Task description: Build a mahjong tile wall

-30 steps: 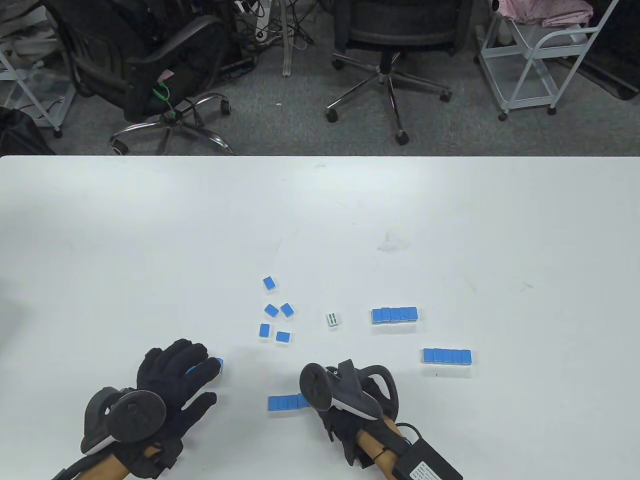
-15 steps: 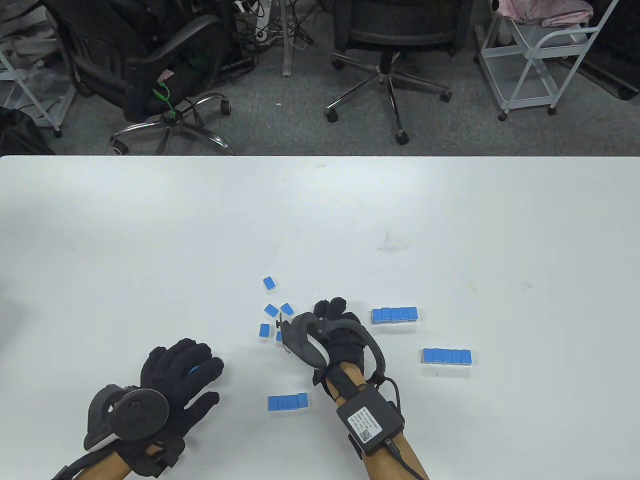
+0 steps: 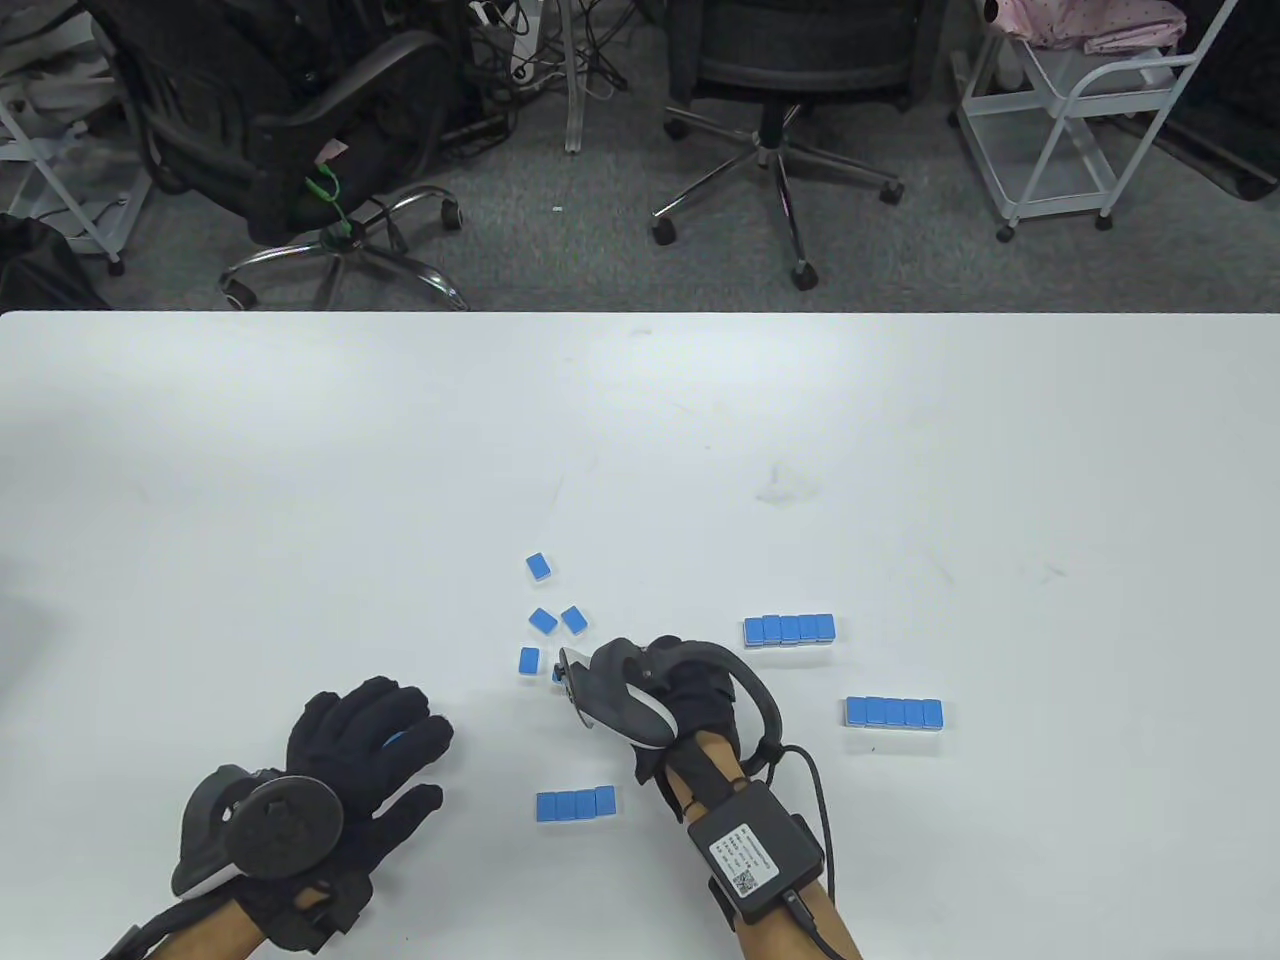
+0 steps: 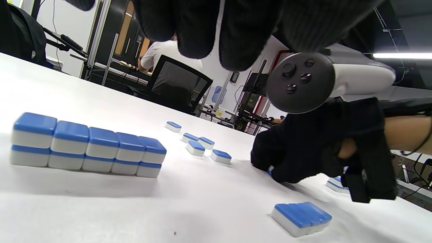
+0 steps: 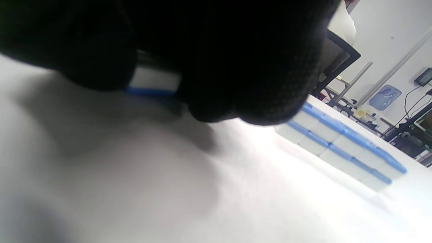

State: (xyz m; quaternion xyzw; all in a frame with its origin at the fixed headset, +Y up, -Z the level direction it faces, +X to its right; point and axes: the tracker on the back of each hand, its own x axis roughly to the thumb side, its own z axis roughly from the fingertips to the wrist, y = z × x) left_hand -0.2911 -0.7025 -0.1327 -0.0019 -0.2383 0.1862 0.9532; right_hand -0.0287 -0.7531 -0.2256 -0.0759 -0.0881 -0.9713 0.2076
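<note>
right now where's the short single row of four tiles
In the table view the four-tile row lies flat near the bottom edge, between the left hand and the right wrist, below the loose tiles.

We find nothing readable. The label on the right forearm's black box carries print and a QR code, too small for us.

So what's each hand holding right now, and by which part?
The right hand pinches a mahjong tile by its sides, fingers either side, just above the table. The left hand covers a blue tile; its hold cannot be told.
</note>
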